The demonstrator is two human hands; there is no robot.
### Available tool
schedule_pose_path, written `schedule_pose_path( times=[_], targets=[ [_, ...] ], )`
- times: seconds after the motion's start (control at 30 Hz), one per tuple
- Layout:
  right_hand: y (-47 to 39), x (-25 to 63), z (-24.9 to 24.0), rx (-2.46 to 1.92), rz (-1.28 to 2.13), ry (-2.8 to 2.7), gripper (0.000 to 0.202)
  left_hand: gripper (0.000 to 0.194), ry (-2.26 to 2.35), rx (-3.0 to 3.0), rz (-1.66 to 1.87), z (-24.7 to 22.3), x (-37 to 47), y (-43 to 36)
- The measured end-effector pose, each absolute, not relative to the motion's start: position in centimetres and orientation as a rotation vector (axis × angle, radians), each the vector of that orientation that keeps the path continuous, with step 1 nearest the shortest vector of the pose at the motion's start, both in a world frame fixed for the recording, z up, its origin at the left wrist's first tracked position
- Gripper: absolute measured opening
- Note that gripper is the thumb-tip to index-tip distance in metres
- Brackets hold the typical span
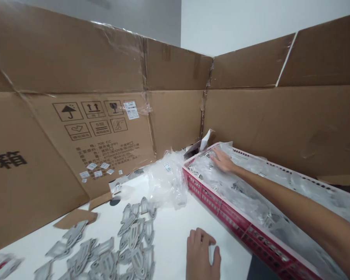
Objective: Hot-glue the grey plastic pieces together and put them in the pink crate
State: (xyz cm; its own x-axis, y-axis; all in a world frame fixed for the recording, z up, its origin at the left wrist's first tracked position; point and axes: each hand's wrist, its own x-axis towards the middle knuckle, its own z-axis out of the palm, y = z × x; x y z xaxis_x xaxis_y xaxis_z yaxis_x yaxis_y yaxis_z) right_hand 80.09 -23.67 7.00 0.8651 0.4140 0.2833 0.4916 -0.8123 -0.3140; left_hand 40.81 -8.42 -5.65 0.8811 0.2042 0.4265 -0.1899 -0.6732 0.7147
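My right hand (222, 161) reaches into the far end of a red plastic crate (218, 208). Its fingers are stretched out over clear plastic bags (247, 202) that hold small metal-looking pieces, and nothing shows in its grasp. My left hand (202, 251) rests on the white table (169, 233) at the bottom, near the crate's side, with its thumb apart, its fingers loosely bent and nothing visible in it. To its left lie many grey slotted, buckle-like pieces (137, 256), some in overlapping rows and others in loose piles.
Cardboard walls (175, 120) enclose the table's back and right. A crumpled clear plastic bag (169, 181) lies beside the crate. Small white stickers (98, 174) are on the left cardboard. A torn cardboard scrap (76, 218) and a white packet (2, 264) lie at left.
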Motion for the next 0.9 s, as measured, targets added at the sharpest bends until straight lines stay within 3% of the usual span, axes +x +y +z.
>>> schedule_pose_path(
  times=[0.2, 0.37, 0.5, 0.63, 0.73, 0.9],
  targets=[
    [-22.9, 77.7, 6.0, -2.659, -0.199, -0.705, 0.071, 0.022, 0.033, 2.203, 0.61, -5.7, 40.6, -8.8],
    [-20.6, 74.9, 10.2, -2.514, -0.468, -0.731, 0.064, 0.025, 0.046, 2.221, 0.625, -6.8, 40.8, -9.4],
    [-15.0, 70.8, 12.3, -2.377, -0.424, -1.068, 0.048, 0.025, 0.041, 2.222, 0.639, -7.7, 41.0, -9.6],
    [-7.8, 68.2, 11.9, -2.377, -0.251, -1.18, 0.069, 0.028, 0.046, 2.193, 0.716, -9.2, 41.4, -9.6],
    [-3.4, 69.4, 12.3, -2.389, -0.129, -1.166, 0.04, 0.029, 0.024, 2.218, 0.801, -10.8, 42.0, -9.6],
    [0.5, 73.9, 14.2, -2.502, -0.086, -0.997, 0.039, 0.032, -0.027, 2.34, 0.968, -12.4, 42.8, -9.3]
  ],
)
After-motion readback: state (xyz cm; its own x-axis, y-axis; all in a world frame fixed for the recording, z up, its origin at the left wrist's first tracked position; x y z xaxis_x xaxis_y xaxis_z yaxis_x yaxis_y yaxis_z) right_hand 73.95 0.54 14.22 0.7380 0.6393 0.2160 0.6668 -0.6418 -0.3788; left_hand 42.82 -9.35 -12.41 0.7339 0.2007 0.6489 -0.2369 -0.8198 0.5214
